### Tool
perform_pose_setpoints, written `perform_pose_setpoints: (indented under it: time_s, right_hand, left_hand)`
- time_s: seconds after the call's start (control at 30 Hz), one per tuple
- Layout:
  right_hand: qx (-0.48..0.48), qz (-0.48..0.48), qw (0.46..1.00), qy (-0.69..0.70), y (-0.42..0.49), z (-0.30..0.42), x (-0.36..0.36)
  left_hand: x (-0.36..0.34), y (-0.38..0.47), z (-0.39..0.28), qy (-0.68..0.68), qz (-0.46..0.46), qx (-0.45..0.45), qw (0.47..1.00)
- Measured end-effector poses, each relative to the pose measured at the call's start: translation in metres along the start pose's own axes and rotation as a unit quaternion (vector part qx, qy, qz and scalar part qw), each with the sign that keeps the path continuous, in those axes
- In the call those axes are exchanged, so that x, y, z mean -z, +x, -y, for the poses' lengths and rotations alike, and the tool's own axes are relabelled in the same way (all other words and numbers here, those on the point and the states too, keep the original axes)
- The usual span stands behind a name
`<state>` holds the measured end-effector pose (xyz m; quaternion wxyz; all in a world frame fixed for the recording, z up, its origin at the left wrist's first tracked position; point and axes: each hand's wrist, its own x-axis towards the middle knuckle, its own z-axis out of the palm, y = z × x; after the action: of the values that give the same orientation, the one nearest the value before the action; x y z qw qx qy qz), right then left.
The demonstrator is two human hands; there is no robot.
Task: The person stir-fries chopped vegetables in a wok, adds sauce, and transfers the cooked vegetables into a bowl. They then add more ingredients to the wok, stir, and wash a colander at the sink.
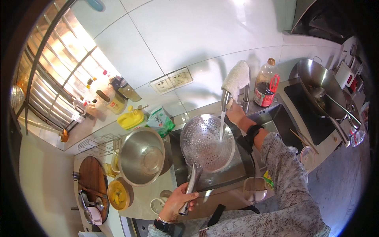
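My left hand (pixel 179 201) grips the metal handle of a large stainless-steel strainer ladle (pixel 207 145). Its perforated bowl is over the left basin of the sink (pixel 216 177). Water runs from the faucet spout (pixel 225 99) into the bowl. A white cloth (pixel 238 77) is draped over the faucet. My right hand (pixel 237 114) is at the faucet, just behind the spout and below the cloth; its fingertips are partly hidden, so its hold cannot be told. The bowl of the strainer looks empty.
A steel mixing bowl (pixel 142 157) stands left of the sink, beside a yellow bowl (pixel 118 194) with yellow pieces. Behind are a yellow jug (pixel 130 118) and a green-white bag (pixel 161 121). A dark sauce bottle (pixel 265 86) and a wok (pixel 319 86) with a ladle are at right.
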<state>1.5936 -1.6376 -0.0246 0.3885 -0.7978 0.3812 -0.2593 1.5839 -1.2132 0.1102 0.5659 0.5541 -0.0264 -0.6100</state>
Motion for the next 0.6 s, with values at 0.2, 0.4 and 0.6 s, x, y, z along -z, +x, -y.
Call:
perform_pose_setpoints:
  time_s: [0.2,0.4,0.6]
  right_hand:
    - [0.034,0.283,0.938,0.197,-0.014,0.006,-0.013]
    - [0.354,0.360,0.860,-0.073,-0.016,-0.002,-0.037]
    - [-0.025,0.585,0.804,-0.103,-0.066,-0.044,-0.018]
  left_hand:
    - [-0.003,-0.008,-0.014,0.138,-0.025,0.029,0.990]
    - [0.005,-0.025,-0.024,0.160,-0.037,0.035,0.986]
    - [0.015,-0.022,-0.019,0.144,-0.077,-0.012,0.987]
